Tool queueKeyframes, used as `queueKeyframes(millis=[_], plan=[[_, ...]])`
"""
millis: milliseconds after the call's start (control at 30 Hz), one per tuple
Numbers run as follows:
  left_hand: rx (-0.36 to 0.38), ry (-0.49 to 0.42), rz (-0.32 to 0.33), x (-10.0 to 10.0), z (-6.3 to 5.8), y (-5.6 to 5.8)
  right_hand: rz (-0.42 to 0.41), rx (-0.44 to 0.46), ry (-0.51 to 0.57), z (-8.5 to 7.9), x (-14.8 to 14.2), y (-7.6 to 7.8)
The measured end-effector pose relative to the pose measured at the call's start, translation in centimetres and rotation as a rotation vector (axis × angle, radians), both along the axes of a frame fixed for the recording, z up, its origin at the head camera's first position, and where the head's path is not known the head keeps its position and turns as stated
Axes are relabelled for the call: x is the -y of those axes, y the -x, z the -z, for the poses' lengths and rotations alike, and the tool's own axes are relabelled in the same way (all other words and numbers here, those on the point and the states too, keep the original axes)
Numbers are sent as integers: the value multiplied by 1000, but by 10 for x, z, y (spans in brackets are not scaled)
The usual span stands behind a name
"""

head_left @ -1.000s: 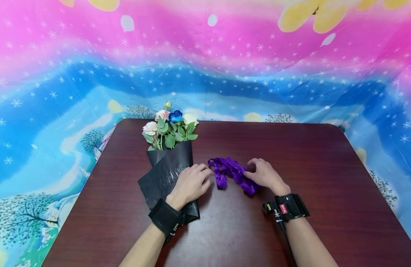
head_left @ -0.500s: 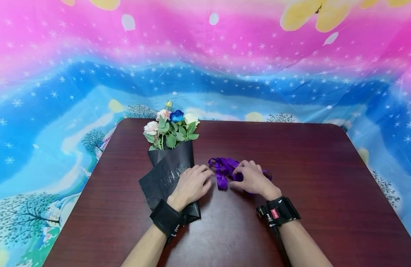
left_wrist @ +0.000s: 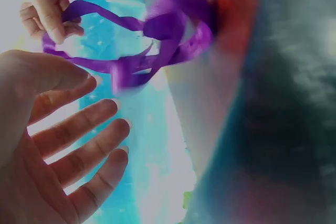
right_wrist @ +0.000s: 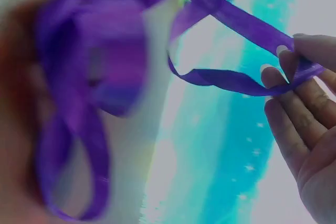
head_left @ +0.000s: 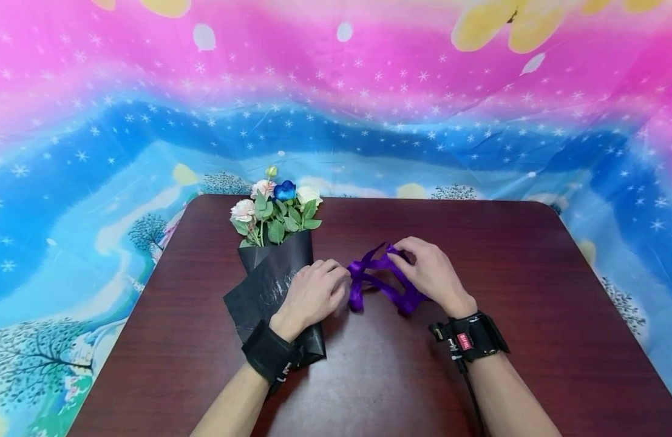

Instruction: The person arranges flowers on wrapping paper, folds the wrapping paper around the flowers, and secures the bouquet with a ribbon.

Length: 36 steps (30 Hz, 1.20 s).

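A purple ribbon (head_left: 387, 288) lies in loose loops on the table between my hands, partly lifted on its right side. In the right wrist view my right hand (right_wrist: 310, 98) pinches a strand of it between thumb and fingers; the head view has this hand (head_left: 434, 273) at the ribbon's right end. My left hand (head_left: 314, 294) is over the black wrapping paper (head_left: 259, 291) of a bouquet, its fingertips near the ribbon's left end. Seen from the left wrist, the left hand's fingers (left_wrist: 89, 135) are spread and relaxed, gripping nothing. Pink, blue and white flowers (head_left: 278, 200) top the bouquet.
The dark brown table (head_left: 368, 376) has rounded far corners. Behind it hangs a colourful backdrop cloth (head_left: 336, 121) with snowflakes and trees. Black straps (head_left: 478, 337) sit on both wrists, and a cable (head_left: 472, 388) trails along the right forearm.
My right hand first reached left over the ribbon, then drew back right and up, raising a strand. The loops have spread apart. The left hand has stayed nearly in place.
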<state>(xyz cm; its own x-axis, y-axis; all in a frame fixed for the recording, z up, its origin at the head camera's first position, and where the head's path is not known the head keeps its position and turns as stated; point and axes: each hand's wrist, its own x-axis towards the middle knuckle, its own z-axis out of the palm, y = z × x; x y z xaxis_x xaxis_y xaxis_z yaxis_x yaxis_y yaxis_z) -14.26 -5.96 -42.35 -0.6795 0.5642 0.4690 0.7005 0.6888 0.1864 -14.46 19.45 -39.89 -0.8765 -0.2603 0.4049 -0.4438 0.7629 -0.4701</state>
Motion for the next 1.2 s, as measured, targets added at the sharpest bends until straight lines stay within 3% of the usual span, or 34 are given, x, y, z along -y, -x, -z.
queueKeyframes(millis=[433,900,1200], plan=[[-45,-88,-51,-6,-32,-1,-19,-138,113,-58,-12,1],[-52,-108,-58,-12,-43,-2,-96,-217,68,-106,-18,2],[-74,-199,-77,-17,-53,-3,-207,-274,54,-121,-10,-1]])
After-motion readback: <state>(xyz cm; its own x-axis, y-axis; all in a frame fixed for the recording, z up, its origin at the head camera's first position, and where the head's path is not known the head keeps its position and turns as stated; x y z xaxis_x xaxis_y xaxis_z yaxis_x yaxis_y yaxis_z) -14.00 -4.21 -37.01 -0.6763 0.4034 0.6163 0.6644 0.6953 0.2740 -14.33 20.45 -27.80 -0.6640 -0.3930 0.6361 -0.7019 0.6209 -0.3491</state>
